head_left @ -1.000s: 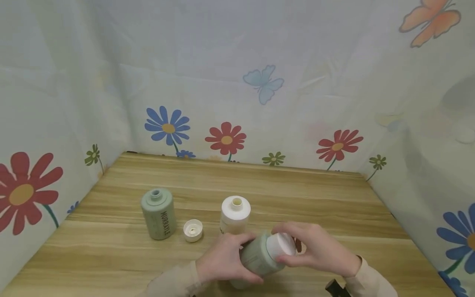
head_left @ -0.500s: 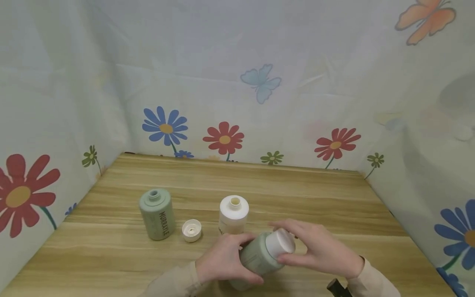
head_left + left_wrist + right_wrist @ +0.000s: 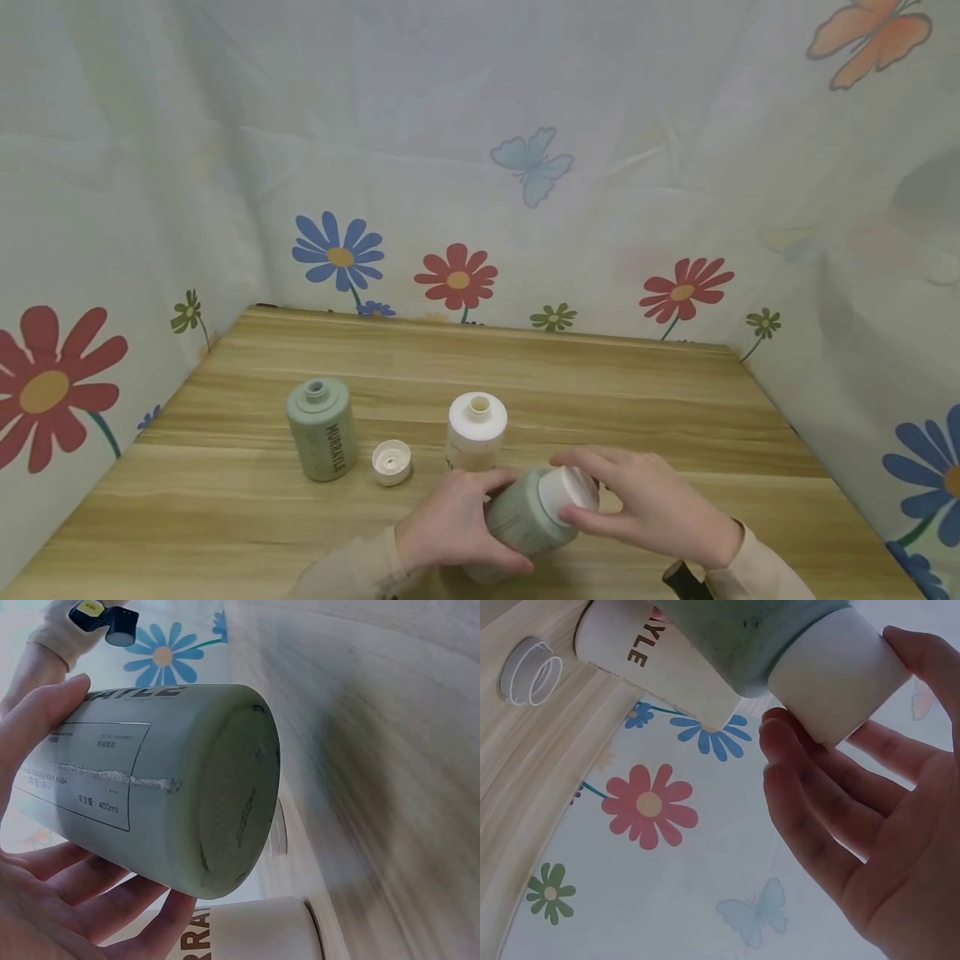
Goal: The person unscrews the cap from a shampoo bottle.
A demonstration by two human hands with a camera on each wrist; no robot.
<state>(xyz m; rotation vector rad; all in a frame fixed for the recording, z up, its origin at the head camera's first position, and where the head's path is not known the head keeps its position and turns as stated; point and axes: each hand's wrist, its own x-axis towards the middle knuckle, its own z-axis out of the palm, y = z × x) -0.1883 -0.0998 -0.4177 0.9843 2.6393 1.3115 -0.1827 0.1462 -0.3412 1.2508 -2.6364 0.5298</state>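
Observation:
My left hand [image 3: 459, 518] grips a pale green body wash bottle [image 3: 521, 521], tilted with its top to the right. Its base [image 3: 236, 799] hangs above the table in the left wrist view. A white cap [image 3: 562, 493] sits on that bottle's top end. Thumb and fingers of my right hand [image 3: 652, 504] hold this cap from opposite sides; the right wrist view shows the white cap [image 3: 836, 675] between them. Just behind the held bottle stands an uncapped white bottle [image 3: 477, 423], its lower part hidden by the left hand.
An uncapped green bottle [image 3: 322, 437] stands upright on the left of the wooden table [image 3: 600, 383]. Between it and the white bottle lies a loose white cap [image 3: 391, 463], hollow side up. A flower-printed curtain [image 3: 420, 167] encloses the table's back and sides.
The right hand's fingers shifted slightly around the cap, loosening half a second ago and now lying against it again. The left hand and its bottle stay nearly in place.

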